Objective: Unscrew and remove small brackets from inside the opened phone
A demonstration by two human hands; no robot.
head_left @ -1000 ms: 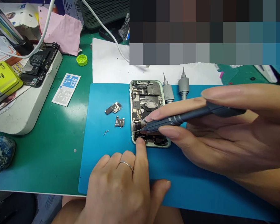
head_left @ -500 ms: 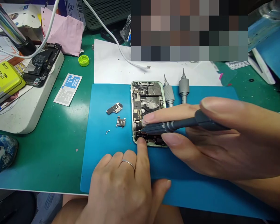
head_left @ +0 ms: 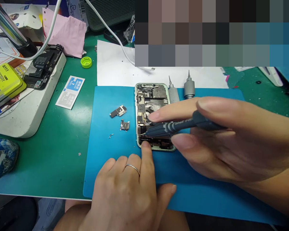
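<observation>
An opened phone [head_left: 142,108] with bare inner boards lies on a blue mat [head_left: 106,96]. My left hand [head_left: 126,189], a ring on one finger, rests in front of it. Its index fingertip presses the phone's lower edge, thumb held apart, nothing in its grasp. My right hand [head_left: 221,138] grips a slim dark pen-like tool [head_left: 159,129] with a fine metal tip. That tip touches or hovers just over the phone's lower left part; which, I cannot tell. Left of the phone lie a metal bracket [head_left: 118,111], a small metal-plated part [head_left: 124,125] and tiny pieces [head_left: 110,136].
Two grey screwdrivers [head_left: 173,93] [head_left: 189,88] lie beyond my right hand. A white cable [head_left: 120,41] crosses a paper sheet [head_left: 110,70]. At left are a card [head_left: 70,92], green cap [head_left: 86,62], white box [head_left: 36,118], another phone part [head_left: 42,69] and yellow battery pack [head_left: 7,80].
My right hand and the rear of its tool have shifted slightly up and left, with the tip staying at the phone's lower left. The left hand has hardly moved.
</observation>
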